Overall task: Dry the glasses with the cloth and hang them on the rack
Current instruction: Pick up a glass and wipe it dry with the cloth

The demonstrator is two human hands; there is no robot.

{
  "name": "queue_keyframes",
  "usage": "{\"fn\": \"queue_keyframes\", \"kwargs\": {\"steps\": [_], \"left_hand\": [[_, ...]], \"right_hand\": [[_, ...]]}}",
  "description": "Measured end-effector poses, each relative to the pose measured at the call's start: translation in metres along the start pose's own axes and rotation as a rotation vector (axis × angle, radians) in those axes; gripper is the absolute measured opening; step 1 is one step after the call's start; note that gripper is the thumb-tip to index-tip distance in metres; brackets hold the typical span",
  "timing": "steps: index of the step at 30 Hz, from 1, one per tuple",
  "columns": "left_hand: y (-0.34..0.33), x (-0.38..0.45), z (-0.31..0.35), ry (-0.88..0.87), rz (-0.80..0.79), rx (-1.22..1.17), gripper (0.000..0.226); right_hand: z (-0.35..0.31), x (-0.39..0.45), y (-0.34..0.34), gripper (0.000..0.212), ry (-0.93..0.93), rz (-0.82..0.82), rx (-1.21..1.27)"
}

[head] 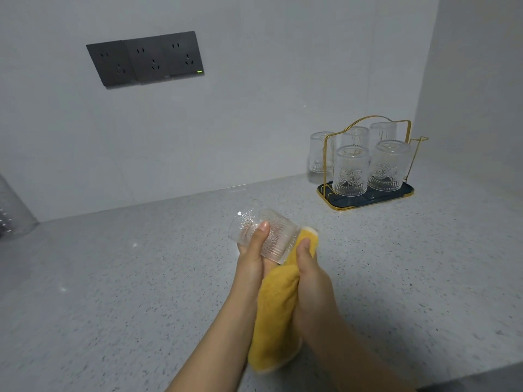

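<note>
Five glasses (351, 171) hang on rack (368, 193). Sixth glass (263, 234) over table (113, 278), left hand (253, 250) fingers wrapped round it. Right hand (311, 275) fingers pinch yellow cloth (276, 312), probably wiping rim. Hanging left.

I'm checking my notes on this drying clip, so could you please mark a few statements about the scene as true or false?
1. The left hand holds a glass on its side. True.
2. The cloth is blue. False: it is yellow.
3. The rack holds no glasses. False: several hang upside down on it.
4. The right hand grips the cloth. True.
5. The rack stands near the corner of the walls. True.
</note>
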State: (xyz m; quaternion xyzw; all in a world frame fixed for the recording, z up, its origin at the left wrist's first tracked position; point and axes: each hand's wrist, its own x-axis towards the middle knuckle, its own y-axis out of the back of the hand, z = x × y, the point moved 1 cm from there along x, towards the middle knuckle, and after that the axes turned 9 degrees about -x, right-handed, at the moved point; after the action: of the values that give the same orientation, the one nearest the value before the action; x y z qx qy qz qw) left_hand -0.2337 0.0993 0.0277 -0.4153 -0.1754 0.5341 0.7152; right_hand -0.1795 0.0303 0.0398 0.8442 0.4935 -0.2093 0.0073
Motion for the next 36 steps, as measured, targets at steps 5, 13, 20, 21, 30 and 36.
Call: {"fn": "queue_keyframes", "kwargs": {"steps": [5, 13, 20, 21, 30, 36], "left_hand": [[-0.001, -0.002, -0.004, 0.027, -0.016, 0.038, 0.081], [-0.006, -0.006, -0.003, -0.074, -0.064, -0.021, 0.075], [-0.001, 0.002, -0.002, -0.161, -0.069, 0.162, 0.063], [0.0, 0.003, 0.0, -0.147, -0.088, 0.206, 0.064], [0.012, 0.005, 0.005, -0.114, -0.267, 0.832, 0.072], [0.008, 0.001, 0.004, -0.002, -0.246, 0.695, 0.064]], "right_hand": [[-0.016, 0.007, 0.002, 0.056, 0.145, 0.072, -0.073], [0.0, 0.017, 0.013, 0.06, -0.05, -0.088, 0.118], [-0.018, 0.029, 0.029, 0.05, 0.27, 0.085, -0.038], [-0.022, 0.033, 0.031, 0.049, 0.296, 0.112, -0.086], [-0.047, 0.048, 0.053, 0.056, 0.542, 0.056, -0.347], [-0.047, 0.042, 0.041, 0.056, 0.783, 0.086, -0.551]]}}
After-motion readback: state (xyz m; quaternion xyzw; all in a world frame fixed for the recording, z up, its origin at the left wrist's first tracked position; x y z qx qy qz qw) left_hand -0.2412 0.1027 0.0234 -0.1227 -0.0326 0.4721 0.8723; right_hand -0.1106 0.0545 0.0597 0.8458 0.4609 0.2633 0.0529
